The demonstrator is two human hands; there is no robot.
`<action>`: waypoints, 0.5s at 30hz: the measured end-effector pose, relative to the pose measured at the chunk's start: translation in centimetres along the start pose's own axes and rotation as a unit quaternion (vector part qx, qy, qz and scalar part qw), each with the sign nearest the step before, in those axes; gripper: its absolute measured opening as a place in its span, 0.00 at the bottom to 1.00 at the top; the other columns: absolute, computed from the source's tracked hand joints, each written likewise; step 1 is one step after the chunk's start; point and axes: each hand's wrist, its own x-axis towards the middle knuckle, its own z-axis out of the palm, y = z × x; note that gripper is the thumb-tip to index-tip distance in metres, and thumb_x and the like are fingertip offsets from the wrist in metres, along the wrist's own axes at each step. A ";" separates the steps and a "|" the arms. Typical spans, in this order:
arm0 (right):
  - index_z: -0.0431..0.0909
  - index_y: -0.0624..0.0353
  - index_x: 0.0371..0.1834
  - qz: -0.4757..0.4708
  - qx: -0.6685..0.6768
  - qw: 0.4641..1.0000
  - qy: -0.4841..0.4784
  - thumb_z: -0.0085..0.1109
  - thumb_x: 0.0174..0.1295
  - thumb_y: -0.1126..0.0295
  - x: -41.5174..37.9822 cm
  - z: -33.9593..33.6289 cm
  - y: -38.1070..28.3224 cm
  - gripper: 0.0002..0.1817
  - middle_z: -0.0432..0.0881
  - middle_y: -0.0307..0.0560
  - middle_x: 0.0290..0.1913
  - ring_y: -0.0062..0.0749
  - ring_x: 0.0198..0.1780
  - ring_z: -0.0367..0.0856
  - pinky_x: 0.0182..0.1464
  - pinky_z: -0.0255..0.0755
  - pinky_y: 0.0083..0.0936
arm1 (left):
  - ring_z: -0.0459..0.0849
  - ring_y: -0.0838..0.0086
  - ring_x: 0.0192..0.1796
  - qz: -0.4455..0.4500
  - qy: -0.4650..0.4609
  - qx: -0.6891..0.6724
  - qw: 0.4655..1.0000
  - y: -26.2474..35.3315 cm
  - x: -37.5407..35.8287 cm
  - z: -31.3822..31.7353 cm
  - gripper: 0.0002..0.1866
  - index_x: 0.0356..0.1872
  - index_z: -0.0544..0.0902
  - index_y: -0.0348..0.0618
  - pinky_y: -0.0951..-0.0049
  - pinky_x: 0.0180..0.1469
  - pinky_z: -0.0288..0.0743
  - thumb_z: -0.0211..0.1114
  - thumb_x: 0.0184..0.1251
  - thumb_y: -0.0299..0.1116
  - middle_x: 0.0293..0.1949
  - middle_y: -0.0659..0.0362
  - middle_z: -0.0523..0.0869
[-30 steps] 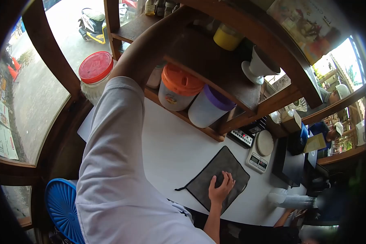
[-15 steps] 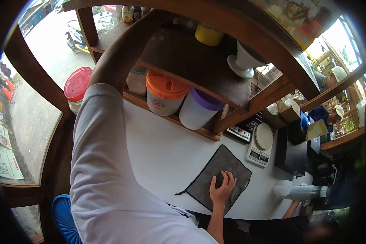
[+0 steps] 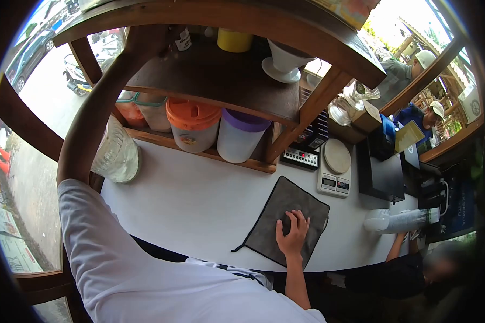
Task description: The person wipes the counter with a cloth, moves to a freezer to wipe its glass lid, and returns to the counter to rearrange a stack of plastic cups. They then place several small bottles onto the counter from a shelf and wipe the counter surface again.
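My left hand (image 3: 152,40) is raised into the upper shelf, dark in shadow and partly hidden by the shelf's top beam. Just right of its fingers is a small bottle with a white label (image 3: 183,40); whether the fingers grip anything I cannot make out. On the white counter, my right hand (image 3: 293,232) lies on a dark grey cloth (image 3: 291,198), palm down, thumb apart and fingers loosely bent. The cloth is spread flat, with a black edge and a small loop at one corner.
Tubs with orange (image 3: 194,114) and purple lids (image 3: 246,120) stand under the shelf (image 3: 221,75). A white dripper (image 3: 285,59) and yellow container (image 3: 234,40) sit on it. Rightward are a kitchen scale (image 3: 334,183), stacked plastic cups (image 3: 404,219) and another person's arm (image 3: 396,247).
The view has shifted, so the shelf and counter items appear further left. My left hand now shows beside a labelled bottle. My right hand stays on the cloth.
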 end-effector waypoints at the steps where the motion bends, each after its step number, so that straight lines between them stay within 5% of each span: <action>1: 0.79 0.52 0.57 0.000 0.001 1.000 0.000 0.65 0.64 0.59 -0.1 0.0 0.0 0.20 0.76 0.47 0.61 0.48 0.70 0.70 0.76 0.52 0.64 | 0.87 0.59 0.31 0.061 0.089 0.026 0.994 0.0 -1.2 -0.1 0.19 0.47 0.85 0.46 0.59 0.40 0.84 0.70 0.67 0.50 0.35 0.58 0.88; 2: 0.79 0.52 0.57 -0.001 0.002 1.000 0.001 0.66 0.64 0.59 -0.1 -0.1 -0.1 0.20 0.76 0.47 0.62 0.48 0.70 0.70 0.76 0.52 0.64 | 0.87 0.60 0.29 0.124 0.172 0.044 0.976 0.4 -3.0 -0.4 0.20 0.48 0.84 0.46 0.59 0.36 0.84 0.71 0.66 0.50 0.33 0.59 0.88; 5: 0.79 0.52 0.57 -0.005 0.009 1.000 0.003 0.65 0.64 0.59 -0.1 -0.2 0.0 0.20 0.76 0.47 0.62 0.48 0.70 0.70 0.76 0.52 0.63 | 0.87 0.64 0.30 0.216 0.237 0.048 0.946 4.1 -7.5 -4.0 0.23 0.50 0.82 0.44 0.64 0.34 0.83 0.76 0.62 0.48 0.31 0.58 0.86; 9: 0.79 0.52 0.57 0.005 0.013 1.000 0.008 0.65 0.65 0.59 -0.4 0.0 0.0 0.20 0.76 0.46 0.62 0.47 0.71 0.70 0.77 0.51 0.63 | 0.84 0.68 0.31 0.304 0.142 -0.057 0.940 10.1 -13.6 -6.6 0.23 0.46 0.82 0.39 0.66 0.32 0.80 0.80 0.58 0.42 0.28 0.59 0.82; 15: 0.78 0.52 0.59 0.006 0.011 1.000 -0.004 0.64 0.65 0.58 -0.9 -0.4 0.8 0.21 0.75 0.46 0.63 0.45 0.72 0.69 0.77 0.49 0.63 | 0.82 0.74 0.35 0.319 0.008 -0.165 0.933 17.5 -21.7 3.9 0.21 0.37 0.79 0.46 0.72 0.28 0.82 0.75 0.63 0.52 0.29 0.64 0.82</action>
